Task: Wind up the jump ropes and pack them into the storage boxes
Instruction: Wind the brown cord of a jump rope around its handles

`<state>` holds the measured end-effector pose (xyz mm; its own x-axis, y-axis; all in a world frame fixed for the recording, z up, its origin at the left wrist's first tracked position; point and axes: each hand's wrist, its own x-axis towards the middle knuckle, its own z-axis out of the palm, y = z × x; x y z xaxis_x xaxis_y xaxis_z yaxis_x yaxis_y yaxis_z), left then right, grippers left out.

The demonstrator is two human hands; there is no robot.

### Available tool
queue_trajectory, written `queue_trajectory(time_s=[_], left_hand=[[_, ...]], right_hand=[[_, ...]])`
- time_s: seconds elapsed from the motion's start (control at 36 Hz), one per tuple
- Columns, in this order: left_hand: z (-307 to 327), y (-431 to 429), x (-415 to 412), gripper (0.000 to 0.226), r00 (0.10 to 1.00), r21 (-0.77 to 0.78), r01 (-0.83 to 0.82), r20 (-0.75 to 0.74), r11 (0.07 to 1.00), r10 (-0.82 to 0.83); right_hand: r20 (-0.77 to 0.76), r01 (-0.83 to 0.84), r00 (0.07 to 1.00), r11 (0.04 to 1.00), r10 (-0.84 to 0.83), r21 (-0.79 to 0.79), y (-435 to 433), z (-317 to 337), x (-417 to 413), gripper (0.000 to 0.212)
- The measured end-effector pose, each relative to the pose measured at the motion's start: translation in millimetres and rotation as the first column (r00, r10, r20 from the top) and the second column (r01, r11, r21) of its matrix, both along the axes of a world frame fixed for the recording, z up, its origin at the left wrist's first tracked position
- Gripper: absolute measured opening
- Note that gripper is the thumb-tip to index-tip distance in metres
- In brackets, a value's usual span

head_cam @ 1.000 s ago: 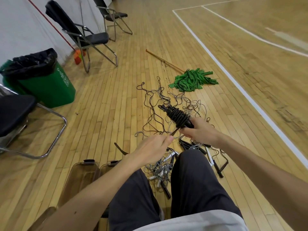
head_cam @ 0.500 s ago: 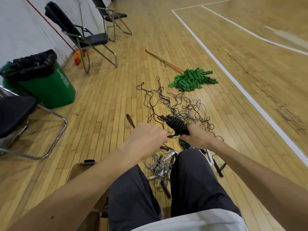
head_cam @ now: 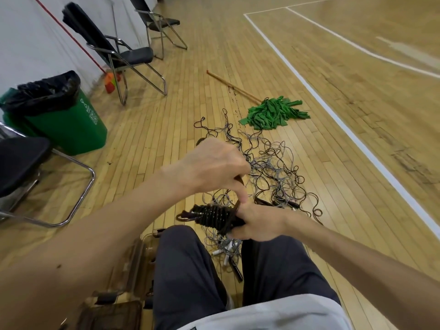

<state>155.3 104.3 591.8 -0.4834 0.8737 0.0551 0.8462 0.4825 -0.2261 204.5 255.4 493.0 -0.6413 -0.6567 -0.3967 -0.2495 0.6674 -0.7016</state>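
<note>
1 wound rope (head_cam: 214, 216); bin (head_cam: 69, 132) print illegible

Black rope bundle (head_cam: 214, 216) — wound, tangled ropes (head_cam: 267, 171) beyond

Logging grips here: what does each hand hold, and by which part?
Right hand grips the black wound jump rope bundle at its end nearest that hand. Left hand pinches the same rope's loose dark strand above the bundle.
</note>
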Motion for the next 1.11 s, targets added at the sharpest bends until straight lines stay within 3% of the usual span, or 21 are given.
queue_trajectory(time_s=[0.17, 0.25, 0.33, 0.39, 0.44, 0.58, 0.67, 0.75, 0.83, 0.89, 0.94, 1.03, 1.11], left_hand=[[3, -5, -2, 0.062, 0.938, 0.195, -0.257, 0.288, 0.947, 0.195], [-8, -14, -6, 0.065, 0.857, 0.292, -0.378, 0.47, 0.879, 0.212], [-16, -17, -6, 0.069, 0.806, 0.334, -0.447, 0.554, 0.83, 0.211], [-21, -16, -6, 0.076, 0.775, 0.349, -0.491, 0.593, 0.798, 0.217], [-31, -20, -9, 0.072, 0.744, 0.372, -0.523, 0.637, 0.767, 0.199], [-50, -23, -1, 0.034, 0.65, 0.337, -0.675, 0.692, 0.657, 0.313], [-49, -15, 9, 0.048, 0.668, 0.339, -0.648, 0.684, 0.682, 0.295], [-52, -14, 8, 0.042, 0.641, 0.309, -0.658, 0.708, 0.687, 0.296], [-53, -9, 10, 0.041, 0.617, 0.295, -0.668, 0.732, 0.683, 0.287], [-52, -5, 12, 0.041, 0.598, 0.294, -0.681, 0.752, 0.67, 0.278], [-53, -4, 12, 0.036, 0.544, 0.277, -0.719, 0.795, 0.637, 0.268], [-57, -2, 14, 0.031, 0.389, 0.212, -0.813, 0.891, 0.542, 0.234], [-60, 2, 18, 0.028, 0.236, 0.132, -0.884, 0.954, 0.448, 0.183]], right_hand=[[-0.024, -0.068, 0.998, 0.982, 0.065, -0.179, 7, 18, 12, 0.023], [-0.024, -0.094, 0.996, 0.964, 0.091, -0.249, 10, 28, 16, 0.027], [-0.003, -0.079, 0.996, 0.926, 0.084, -0.368, 11, 35, 18, 0.029], [0.081, -0.016, 0.995, 0.894, 0.058, -0.447, 13, 34, 18, 0.025], [0.206, 0.082, 0.978, 0.835, 0.038, -0.544, 17, 31, 16, 0.037], [0.519, 0.403, 0.853, 0.561, 0.056, -0.723, 24, 28, 6, 0.008], [0.621, 0.529, 0.78, 0.455, 0.071, -0.717, 30, 22, -2, 0.011], [0.678, 0.597, 0.727, 0.388, 0.108, -0.702, 36, 14, -10, 0.018], [0.697, 0.627, 0.713, 0.374, 0.078, -0.683, 41, 10, -15, 0.027], [0.705, 0.647, 0.709, 0.375, 0.024, -0.664, 43, 9, -17, 0.014], [0.742, 0.708, 0.668, 0.348, -0.051, -0.614, 45, 8, -19, 0.012], [0.798, 0.776, 0.596, 0.314, -0.084, -0.547, 47, 3, -21, 0.007], [0.775, 0.757, 0.611, 0.406, -0.162, -0.512, 45, -10, -21, 0.009]])
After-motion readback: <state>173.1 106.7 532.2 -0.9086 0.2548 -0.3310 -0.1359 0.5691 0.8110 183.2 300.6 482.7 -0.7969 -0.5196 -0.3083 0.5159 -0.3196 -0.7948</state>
